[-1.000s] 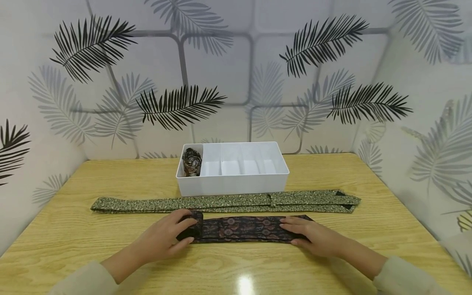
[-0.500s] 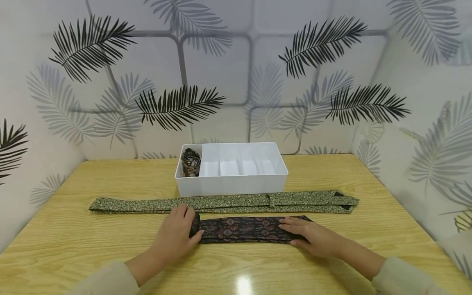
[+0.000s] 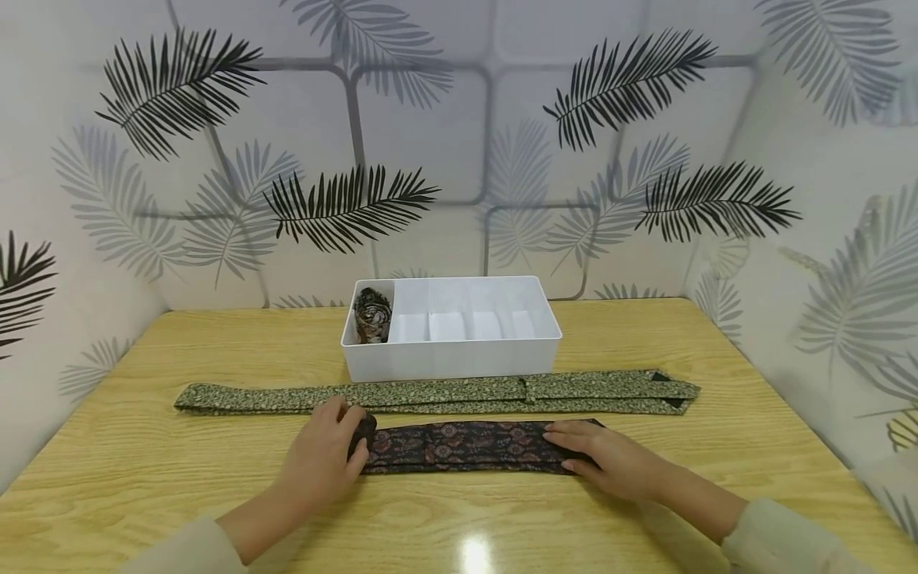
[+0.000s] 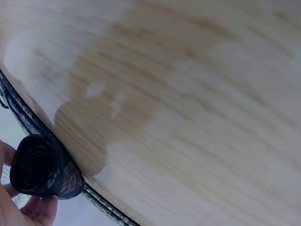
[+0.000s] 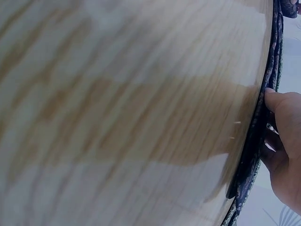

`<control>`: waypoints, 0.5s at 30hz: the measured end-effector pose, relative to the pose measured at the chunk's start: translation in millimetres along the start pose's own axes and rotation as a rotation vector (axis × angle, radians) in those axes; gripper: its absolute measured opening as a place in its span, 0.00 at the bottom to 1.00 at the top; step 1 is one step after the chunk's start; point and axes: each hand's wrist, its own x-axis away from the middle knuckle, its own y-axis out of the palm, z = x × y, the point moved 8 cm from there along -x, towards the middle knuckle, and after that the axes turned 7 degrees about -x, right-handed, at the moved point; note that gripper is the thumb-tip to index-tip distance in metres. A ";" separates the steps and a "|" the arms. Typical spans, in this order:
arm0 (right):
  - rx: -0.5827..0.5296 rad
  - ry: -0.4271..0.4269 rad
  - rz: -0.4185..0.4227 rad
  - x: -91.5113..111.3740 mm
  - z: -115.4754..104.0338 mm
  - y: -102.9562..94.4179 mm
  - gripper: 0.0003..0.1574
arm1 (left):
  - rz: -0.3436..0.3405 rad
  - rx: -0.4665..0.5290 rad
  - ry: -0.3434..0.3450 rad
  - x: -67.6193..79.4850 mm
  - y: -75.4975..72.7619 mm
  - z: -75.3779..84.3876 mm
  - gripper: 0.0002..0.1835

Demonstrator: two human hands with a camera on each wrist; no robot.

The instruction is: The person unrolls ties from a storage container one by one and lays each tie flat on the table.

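Note:
A dark necktie (image 3: 473, 445) with a reddish pattern lies flat across the front of the table, its left end wound into a roll (image 3: 365, 430). My left hand (image 3: 323, 446) holds that roll, fingers and thumb curled about it. In the left wrist view, the roll's coiled end (image 4: 35, 165) faces the camera with fingertips (image 4: 46, 207) against its side. At the tie's wide right end, my right hand (image 3: 610, 462) rests on the fabric with fairly straight fingers. The right wrist view has the right hand (image 5: 287, 136) against the tie's edge, partly cut off.
Behind the dark tie stretches a green patterned necktie (image 3: 445, 392), laid lengthwise. A white divided box (image 3: 452, 360) stands behind it, with a rolled tie (image 3: 373, 316) in its leftmost compartment. A leaf-patterned wall (image 3: 459, 143) rises along the wooden table's (image 3: 545, 526) back edge.
My left hand has changed its hold, and the roll sits slightly farther left, with more flat tie showing beside it. The right hand stays in place.

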 end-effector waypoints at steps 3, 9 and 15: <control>0.007 0.010 -0.001 -0.4 -0.6 -0.9 0.24 | 0.027 0.007 0.022 1.1 -3.1 -1.5 0.11; 0.044 0.004 0.016 -1.5 -0.3 -0.6 0.24 | 0.077 0.007 0.048 4.1 -7.3 -3.2 0.07; 0.068 0.006 0.031 -3.6 0.2 1.4 0.23 | 0.030 0.036 -0.012 6.7 -5.9 -8.0 0.13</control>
